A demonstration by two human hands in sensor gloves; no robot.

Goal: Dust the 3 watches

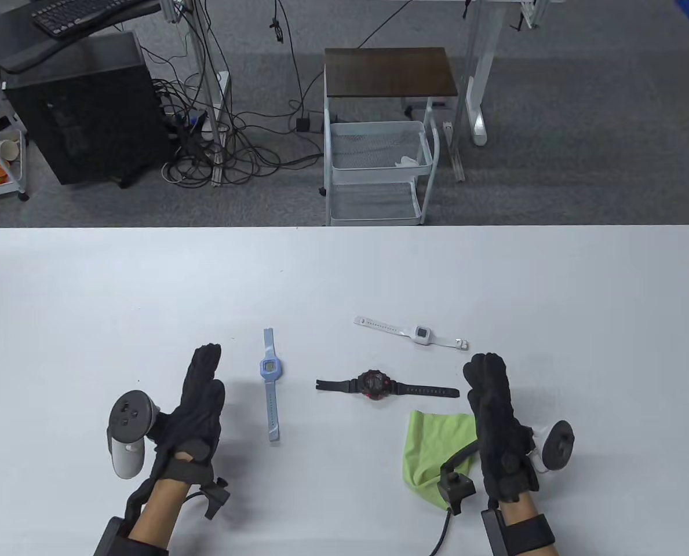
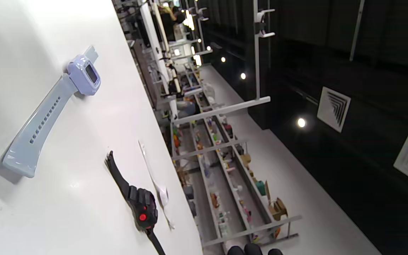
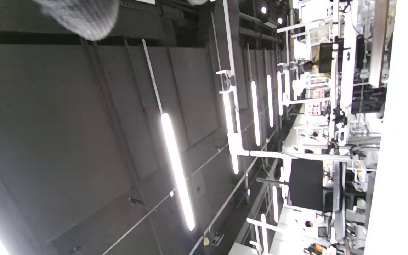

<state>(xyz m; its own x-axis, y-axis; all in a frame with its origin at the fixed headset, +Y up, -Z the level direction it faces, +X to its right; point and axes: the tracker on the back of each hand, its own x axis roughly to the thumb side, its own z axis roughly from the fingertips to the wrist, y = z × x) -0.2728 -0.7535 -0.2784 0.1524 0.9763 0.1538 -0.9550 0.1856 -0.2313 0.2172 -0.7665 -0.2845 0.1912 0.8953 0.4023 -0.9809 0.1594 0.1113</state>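
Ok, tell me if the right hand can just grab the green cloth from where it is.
Probably yes. The right hand is open with straight fingers, right beside the green cloth, which lies flat on the table with nothing on top of it.

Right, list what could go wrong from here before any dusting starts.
1. The green cloth lies partly under the right hand, right by the black watch; pulling it out could drag that watch's strap.
2. The white watch blends with the white table and may be skipped.
3. The blue watch lies loose near the left hand; one-handed wiping might slide it.
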